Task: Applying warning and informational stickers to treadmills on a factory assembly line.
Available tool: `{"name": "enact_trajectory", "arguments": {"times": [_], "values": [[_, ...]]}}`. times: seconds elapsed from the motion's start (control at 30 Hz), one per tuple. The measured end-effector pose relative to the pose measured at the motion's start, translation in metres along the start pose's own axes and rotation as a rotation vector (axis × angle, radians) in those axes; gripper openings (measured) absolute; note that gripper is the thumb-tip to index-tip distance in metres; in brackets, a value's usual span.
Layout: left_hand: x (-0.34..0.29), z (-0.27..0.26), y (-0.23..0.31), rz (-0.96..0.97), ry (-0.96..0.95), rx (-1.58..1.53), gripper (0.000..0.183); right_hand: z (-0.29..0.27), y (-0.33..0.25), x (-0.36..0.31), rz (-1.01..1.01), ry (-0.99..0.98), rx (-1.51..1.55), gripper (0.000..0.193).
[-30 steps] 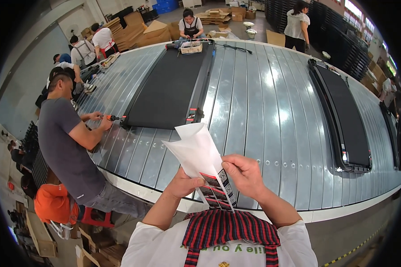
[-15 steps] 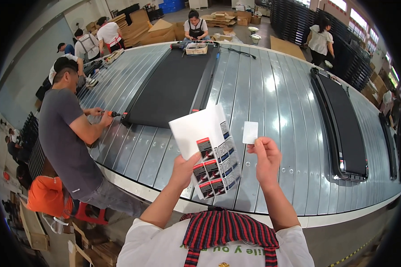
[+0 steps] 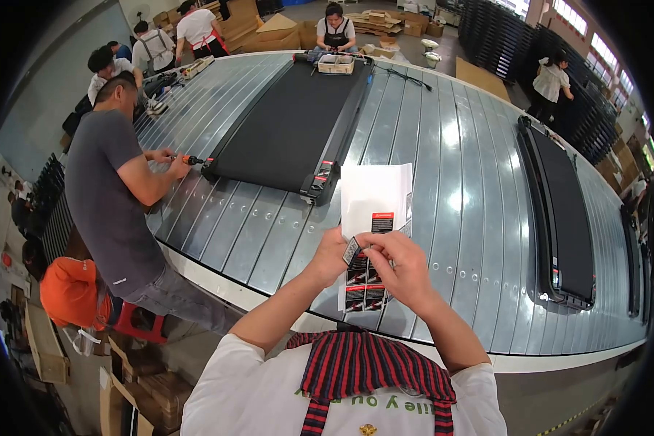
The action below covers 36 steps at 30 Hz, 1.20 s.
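White paper sheets bearing rows of red-and-black labels are held upright over a silvery, slatted metal table, gripped at their left edge by a worker's left hand. Close in front of them, the right hand bends thumb and forefinger to a small black-and-white sticker between the two hands; whether the hands themselves touch cannot be told. Beyond, a pale, shallow rectangular box sits at the far end of a flat black belted frame, its small contents too distant to identify. At the frame's near left corner, a co-worker in a dark grey T-shirt holds an orange-and-black power drill. Brown cardboard cartons stand at lower left, their contents unclear.
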<state>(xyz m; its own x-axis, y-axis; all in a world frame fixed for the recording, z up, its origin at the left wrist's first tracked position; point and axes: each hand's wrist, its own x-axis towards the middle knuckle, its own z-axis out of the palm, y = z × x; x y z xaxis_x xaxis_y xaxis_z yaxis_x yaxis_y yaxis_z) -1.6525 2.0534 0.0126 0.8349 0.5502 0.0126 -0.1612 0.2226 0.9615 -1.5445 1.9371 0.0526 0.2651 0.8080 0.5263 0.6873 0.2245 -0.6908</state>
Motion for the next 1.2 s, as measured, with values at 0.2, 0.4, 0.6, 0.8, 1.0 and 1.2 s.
{"name": "enact_trajectory", "arguments": {"times": [0.2,0.4,0.6,0.8,1.0,1.2], "values": [[-0.004,-0.004,0.004,0.035,-0.119,0.15,0.021,0.003,-0.001,-0.004,0.131,-0.102,0.182,0.015],[-0.002,-0.008,0.005,-0.097,0.151,0.194,0.025,-0.025,-0.006,0.0,-0.072,0.143,0.141,0.034],[-0.006,-0.015,0.001,-0.009,-0.166,0.504,0.033,-0.072,-0.005,0.025,-0.195,0.217,-0.48,0.072],[-0.004,0.005,0.037,-0.006,-0.093,0.527,0.025,-0.082,-0.005,0.006,0.213,-0.192,-0.183,0.069],[-0.049,0.036,0.149,0.249,-0.338,0.256,0.027,-0.089,-0.006,-0.024,0.167,-0.056,-0.236,0.069],[-0.082,0.061,0.196,0.929,-0.786,0.938,0.03,-0.083,-0.01,-0.043,0.3,-0.034,-0.268,0.066]]}}
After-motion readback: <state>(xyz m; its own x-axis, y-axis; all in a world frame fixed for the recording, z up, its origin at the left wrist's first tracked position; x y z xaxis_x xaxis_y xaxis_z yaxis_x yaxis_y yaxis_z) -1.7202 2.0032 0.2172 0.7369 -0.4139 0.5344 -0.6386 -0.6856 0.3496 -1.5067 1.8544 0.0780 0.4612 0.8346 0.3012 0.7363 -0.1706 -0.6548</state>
